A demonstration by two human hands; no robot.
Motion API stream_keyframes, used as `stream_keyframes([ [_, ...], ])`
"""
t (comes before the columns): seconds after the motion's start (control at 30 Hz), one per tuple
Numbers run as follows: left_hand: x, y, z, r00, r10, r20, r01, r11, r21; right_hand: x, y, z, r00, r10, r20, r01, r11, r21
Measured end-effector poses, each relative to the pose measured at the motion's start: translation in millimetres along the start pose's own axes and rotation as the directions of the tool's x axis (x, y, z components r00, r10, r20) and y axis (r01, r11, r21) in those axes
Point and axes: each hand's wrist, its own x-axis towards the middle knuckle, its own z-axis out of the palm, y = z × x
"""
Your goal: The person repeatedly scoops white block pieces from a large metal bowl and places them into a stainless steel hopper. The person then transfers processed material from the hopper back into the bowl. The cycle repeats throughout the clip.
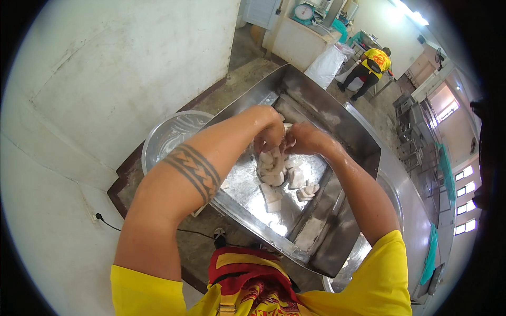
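A deep rectangular stainless steel tray (240,210) lies in front of me. White, smooth-looking pieces (272,167) are heaped near its middle, and their exact kind is not clear. Loose flat slabs (271,197) and smaller chunks (308,191) lie on the wet metal nearer to me. My left hand (270,132) bends down over the far end of the heap, fingers curled round a white piece. Close beside it, my right hand (307,139) is closed in a pinch at the same piece, slightly blurred. Part of that piece (288,126) shows between the hands.
Round metal basins stand at the tray's left (158,138) and right (390,185). A plain wall (105,79) rises on the left. Farther back are white sacks (324,66), a dial scale (304,12) and a bending person (375,62) in yellow. A black cable (108,224) crosses the floor.
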Motion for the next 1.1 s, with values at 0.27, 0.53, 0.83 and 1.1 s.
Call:
stream_keyframes([
  [0.27, -2.3, -18.7, -17.5, 0.925, -0.074, -0.372, 0.11, 0.991, 0.076, -1.3, -12.1, 16.8, 0.991, 0.034, 0.133, -0.004, 0.975, -0.224],
  [0.53, -1.7, -19.6, -21.0, 0.957, -0.069, -0.283, 0.042, 0.994, -0.099, -3.8, -25.9, -10.3, 0.903, -0.127, 0.41, 0.095, 0.991, 0.097],
  [0.83, -5.1, -17.2, -21.9, 0.96, -0.077, -0.27, 0.053, 0.994, -0.094, 8.9, -38.8, 44.8, 0.853, -0.284, 0.438, 0.338, 0.94, -0.049],
  [1.1, 4.9, -25.0, -26.2, 0.93, 0.019, -0.366, 0.076, 0.967, 0.242, -1.5, -64.7, 16.3, 0.897, -0.379, -0.229, 0.364, 0.926, -0.103],
])
